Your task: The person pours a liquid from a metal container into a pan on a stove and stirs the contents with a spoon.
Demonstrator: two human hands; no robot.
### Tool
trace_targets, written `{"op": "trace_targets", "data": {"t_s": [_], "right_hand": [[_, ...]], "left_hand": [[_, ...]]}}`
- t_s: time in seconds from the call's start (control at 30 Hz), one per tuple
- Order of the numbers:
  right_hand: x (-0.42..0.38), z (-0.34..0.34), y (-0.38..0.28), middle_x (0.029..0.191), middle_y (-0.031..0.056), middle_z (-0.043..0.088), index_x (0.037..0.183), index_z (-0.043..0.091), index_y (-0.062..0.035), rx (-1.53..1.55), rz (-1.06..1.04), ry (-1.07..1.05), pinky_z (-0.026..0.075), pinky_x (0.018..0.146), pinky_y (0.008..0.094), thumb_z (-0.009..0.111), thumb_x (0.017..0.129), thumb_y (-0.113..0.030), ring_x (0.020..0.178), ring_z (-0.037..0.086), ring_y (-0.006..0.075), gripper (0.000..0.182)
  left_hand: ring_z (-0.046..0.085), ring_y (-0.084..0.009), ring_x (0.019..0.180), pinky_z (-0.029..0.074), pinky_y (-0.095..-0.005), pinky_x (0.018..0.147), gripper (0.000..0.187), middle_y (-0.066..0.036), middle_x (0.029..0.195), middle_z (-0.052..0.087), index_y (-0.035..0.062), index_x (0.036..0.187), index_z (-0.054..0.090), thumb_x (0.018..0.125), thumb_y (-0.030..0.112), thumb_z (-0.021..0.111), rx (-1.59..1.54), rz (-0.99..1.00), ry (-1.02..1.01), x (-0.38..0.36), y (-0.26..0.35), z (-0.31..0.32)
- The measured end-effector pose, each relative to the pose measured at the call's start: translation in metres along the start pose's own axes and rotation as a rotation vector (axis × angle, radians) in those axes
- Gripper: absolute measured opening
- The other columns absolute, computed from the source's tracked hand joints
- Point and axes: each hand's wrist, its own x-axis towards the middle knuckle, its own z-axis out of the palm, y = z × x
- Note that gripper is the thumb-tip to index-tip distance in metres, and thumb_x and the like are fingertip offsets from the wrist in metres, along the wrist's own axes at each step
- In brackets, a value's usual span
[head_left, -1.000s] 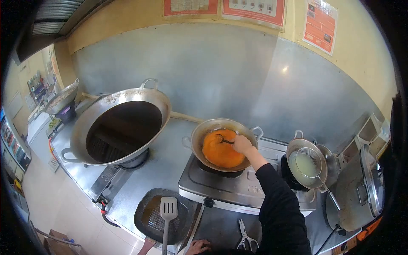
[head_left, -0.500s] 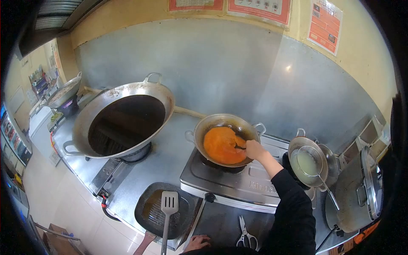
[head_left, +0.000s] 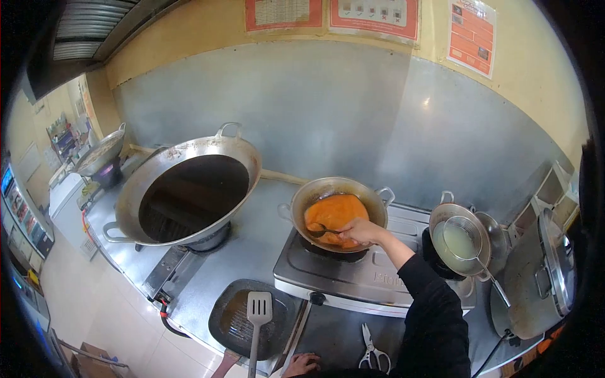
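My right hand [head_left: 360, 232] is closed round the handle of a dark spoon [head_left: 322, 230], over a metal wok [head_left: 302, 194] on the gas stove [head_left: 353, 280]. The spoon's bowl lies in the orange sauce [head_left: 338, 211] at the wok's left side. Low in the view, my left hand [head_left: 302, 363] rests by the counter edge with its fingers spread, partly cut off by the frame. Between it and the stove lies the dark counter surface. Near it are a square grill pan [head_left: 233, 309] with a slotted spatula [head_left: 259, 309] across it, and scissors [head_left: 374, 353].
A large wok [head_left: 129, 195] of dark liquid stands at the left. On the right burner sits a smaller wok [head_left: 482, 242] with pale liquid and a strainer [head_left: 463, 238]. A big lidded pot [head_left: 520, 290] stands at far right. Posters hang on the wall.
My right hand and the spoon have moved left across the sauce, and the spoon's bowl now shows at the wok's left side. The whole view has shifted slightly.
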Motion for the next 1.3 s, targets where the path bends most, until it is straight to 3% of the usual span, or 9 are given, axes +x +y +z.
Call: {"op": "trace_targets", "data": {"t_s": [0.23, 0.33, 0.43, 0.53, 0.63, 0.73, 0.93, 1.07, 1.3], "right_hand": [[0.005, 0.004, 0.001, 0.061, 0.0126, 0.055, 0.101, 0.057, -0.0085, -0.231, -0.236, 0.071, 0.039, 0.045, 0.0292, 0.056, 0.074, -0.019, 0.046, 0.05, 0.0173, 0.029], [0.018, 0.012, 0.02, 0.073, 0.0184, 0.057, 0.099, 0.058, -0.0119, -0.52, -0.595, 0.338, 0.044, 0.059, 0.0355, 0.055, 0.072, -0.017, 0.062, 0.057, 0.0276, 0.027], [0.015, 0.019, 0.009, 0.077, 0.0196, 0.057, 0.096, 0.059, -0.0155, -0.6, -0.308, 0.375, 0.044, 0.065, 0.0396, 0.053, 0.071, -0.016, 0.073, 0.055, 0.0327, 0.026], [0.03, 0.018, 0.011, 0.079, 0.019, 0.058, 0.084, 0.063, -0.0118, -0.652, -0.171, 0.451, 0.045, 0.067, 0.0386, 0.047, 0.073, -0.017, 0.078, 0.057, 0.0299, 0.02], [0.053, 0.011, 0.027, 0.076, 0.0172, 0.059, 0.076, 0.062, -0.0109, -0.772, -0.241, 0.571, 0.046, 0.064, 0.0378, 0.044, 0.074, -0.016, 0.074, 0.058, 0.0295, 0.019], [0.059, -0.002, 0.028, 0.07, 0.0127, 0.06, 0.071, 0.062, -0.0086, -0.963, -0.126, 0.612, 0.048, 0.06, 0.0356, 0.047, 0.075, -0.02, 0.066, 0.06, 0.0257, 0.019], [0.048, -0.025, 0.042, 0.069, 0.0118, 0.06, 0.067, 0.062, -0.0075, -1.09, -0.106, 0.653, 0.048, 0.057, 0.0326, 0.046, 0.076, -0.02, 0.066, 0.06, 0.025, 0.022], [0.03, -0.017, 0.039, 0.07, 0.0147, 0.06, 0.064, 0.06, -0.0032, -0.908, -0.069, 0.649, 0.048, 0.06, 0.0354, 0.05, 0.072, -0.016, 0.068, 0.06, 0.028, 0.018], [0.037, 0.005, 0.036, 0.077, 0.0198, 0.057, 0.078, 0.059, -0.0004, -0.605, -0.188, 0.422, 0.046, 0.067, 0.0387, 0.054, 0.07, -0.02, 0.074, 0.056, 0.0341, 0.022]], "left_hand": [[0.035, -0.0181, 0.112, 0.022, -0.0388, 0.09, 0.015, -0.002, 0.109, 0.045, 0.0203, 0.086, 0.057, 0.073, 0.021, 0.049, -0.03, 0.021, 0.02, 0.006, 0.022, -0.029], [0.036, -0.0189, 0.111, 0.022, -0.039, 0.09, 0.015, -0.002, 0.108, 0.045, 0.0203, 0.084, 0.057, 0.072, 0.021, 0.049, -0.05, 0.011, 0.031, 0.006, 0.028, -0.034], [0.036, -0.0197, 0.111, 0.022, -0.0391, 0.091, 0.015, -0.003, 0.108, 0.046, 0.0202, 0.084, 0.057, 0.071, 0.021, 0.05, -0.073, -0.002, 0.042, 0.005, 0.027, -0.032], [0.037, -0.0202, 0.111, 0.021, -0.0396, 0.091, 0.015, -0.003, 0.109, 0.045, 0.0202, 0.083, 0.057, 0.07, 0.021, 0.05, -0.075, -0.034, 0.046, 0.004, 0.032, -0.035], [0.037, -0.0203, 0.111, 0.022, -0.0406, 0.091, 0.015, -0.004, 0.109, 0.045, 0.0202, 0.083, 0.058, 0.07, 0.021, 0.051, -0.057, -0.039, 0.033, 0.006, 0.035, -0.04], [0.037, -0.0202, 0.11, 0.022, -0.0415, 0.091, 0.014, -0.004, 0.108, 0.046, 0.02, 0.082, 0.058, 0.07, 0.021, 0.051, -0.069, -0.014, 0.042, 0.007, 0.031, -0.037], [0.039, -0.0199, 0.108, 0.024, -0.0416, 0.09, 0.012, -0.003, 0.107, 0.047, 0.0188, 0.081, 0.058, 0.07, 0.021, 0.052, -0.072, -0.007, 0.073, 0.007, 0.037, -0.042], [0.04, -0.0188, 0.108, 0.025, -0.0394, 0.089, 0.012, -0.002, 0.106, 0.047, 0.0178, 0.081, 0.057, 0.07, 0.021, 0.052, -0.066, -0.001, 0.114, 0.007, 0.038, -0.042], [0.034, -0.0199, 0.112, 0.02, -0.0395, 0.092, 0.014, -0.004, 0.112, 0.043, 0.0165, 0.084, 0.054, 0.072, 0.019, 0.049, -0.08, 0.0, 0.054, 0.007, 0.037, -0.045]]}}
